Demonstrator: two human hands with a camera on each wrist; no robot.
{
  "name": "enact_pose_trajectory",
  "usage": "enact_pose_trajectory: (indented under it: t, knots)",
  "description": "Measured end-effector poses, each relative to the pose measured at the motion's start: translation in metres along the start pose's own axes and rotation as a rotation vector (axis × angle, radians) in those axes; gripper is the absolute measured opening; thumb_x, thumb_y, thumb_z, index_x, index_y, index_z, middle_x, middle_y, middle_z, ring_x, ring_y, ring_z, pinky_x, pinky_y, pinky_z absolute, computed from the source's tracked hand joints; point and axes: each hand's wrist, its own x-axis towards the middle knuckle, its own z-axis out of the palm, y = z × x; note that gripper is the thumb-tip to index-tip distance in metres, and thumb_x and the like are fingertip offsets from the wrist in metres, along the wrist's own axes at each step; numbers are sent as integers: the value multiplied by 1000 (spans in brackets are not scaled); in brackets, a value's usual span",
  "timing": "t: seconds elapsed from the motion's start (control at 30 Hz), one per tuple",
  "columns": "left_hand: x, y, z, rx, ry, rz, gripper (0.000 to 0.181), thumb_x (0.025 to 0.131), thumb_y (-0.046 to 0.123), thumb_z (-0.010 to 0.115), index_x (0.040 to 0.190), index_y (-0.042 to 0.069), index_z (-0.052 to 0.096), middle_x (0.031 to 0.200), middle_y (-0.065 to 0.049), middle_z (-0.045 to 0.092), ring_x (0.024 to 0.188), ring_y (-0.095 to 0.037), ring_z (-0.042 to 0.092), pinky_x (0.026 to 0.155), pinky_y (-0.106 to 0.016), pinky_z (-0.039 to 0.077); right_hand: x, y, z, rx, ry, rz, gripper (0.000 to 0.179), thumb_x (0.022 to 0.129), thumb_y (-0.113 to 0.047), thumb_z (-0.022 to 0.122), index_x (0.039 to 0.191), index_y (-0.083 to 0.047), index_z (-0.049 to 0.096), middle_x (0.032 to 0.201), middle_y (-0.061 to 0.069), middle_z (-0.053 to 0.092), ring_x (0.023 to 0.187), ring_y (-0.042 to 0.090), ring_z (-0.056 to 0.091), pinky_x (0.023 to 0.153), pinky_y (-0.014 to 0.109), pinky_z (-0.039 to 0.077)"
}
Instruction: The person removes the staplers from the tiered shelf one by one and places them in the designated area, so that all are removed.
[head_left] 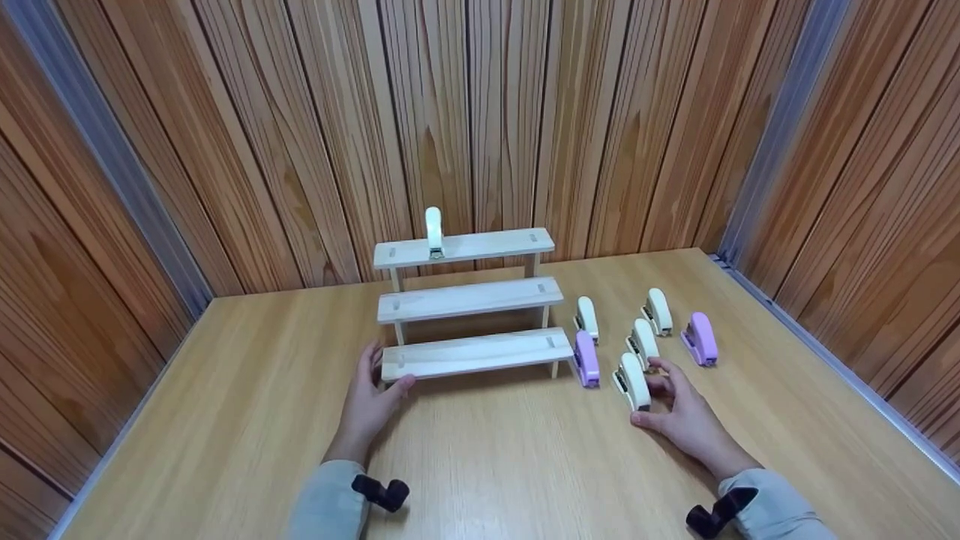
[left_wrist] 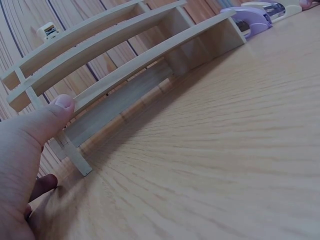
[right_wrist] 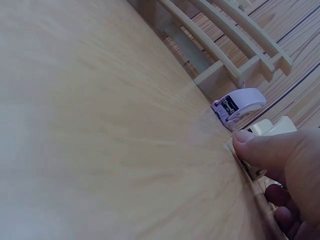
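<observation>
A three-tier wooden display stand (head_left: 472, 356) stands on the table. My left hand (head_left: 369, 405) holds the left end of its lowest tier, the thumb (left_wrist: 62, 107) at the front edge and the other fingers round the side. My right hand (head_left: 686, 420) pinches the nearest cream stapler (head_left: 634, 382) between thumb and fingers. In the right wrist view, the thumb (right_wrist: 245, 137) covers part of that stapler. One cream stapler (head_left: 434, 232) is upright on the top tier, left of its middle.
Beside the stand's right end are a purple stapler (head_left: 586, 360) and a cream stapler (head_left: 587, 319). Farther right stand another purple stapler (head_left: 700, 339) and two cream ones, one close behind the held stapler. Wood-panelled walls (head_left: 502, 112) border the table (head_left: 480, 457) at the back and sides.
</observation>
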Motion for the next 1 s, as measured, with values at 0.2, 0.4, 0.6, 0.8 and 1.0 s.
enact_pose_trajectory:
  t: [0.2,0.4,0.6,0.8,1.0]
  knots:
    - [-1,0,0,-5,-4,-10,108,83,43,82,162,16,14,167,-9,22,154,-31,17,123,-45,22,5,-4,-9,67,-51,29,102,82,-25,86,158,-8,19,144,24,52,135,42,46,116,62,29]
    - [-2,0,0,10,2,-7,107,83,42,81,162,16,13,167,-8,22,154,-31,18,123,-45,22,13,-17,-17,88,-43,31,101,86,-33,83,159,-8,18,142,22,50,130,40,49,110,59,39]
    - [-1,-1,-1,18,10,-4,104,86,36,81,162,16,13,167,-8,23,154,-31,19,123,-45,23,28,-40,-24,95,-10,24,97,88,-37,80,158,-9,19,145,21,48,131,40,43,108,61,35]
    - [1,1,1,0,27,-15,103,85,27,83,161,12,15,165,-14,26,153,-33,21,122,-48,23,43,-62,-23,48,41,-35,99,87,-42,79,158,-6,21,144,21,51,133,42,43,110,63,33]
    - [2,3,1,0,20,-29,102,86,28,82,162,15,15,165,-11,27,153,-31,20,123,-47,22,61,-86,-17,86,48,-32,101,85,-51,78,158,-9,21,146,17,50,136,40,41,112,59,35]
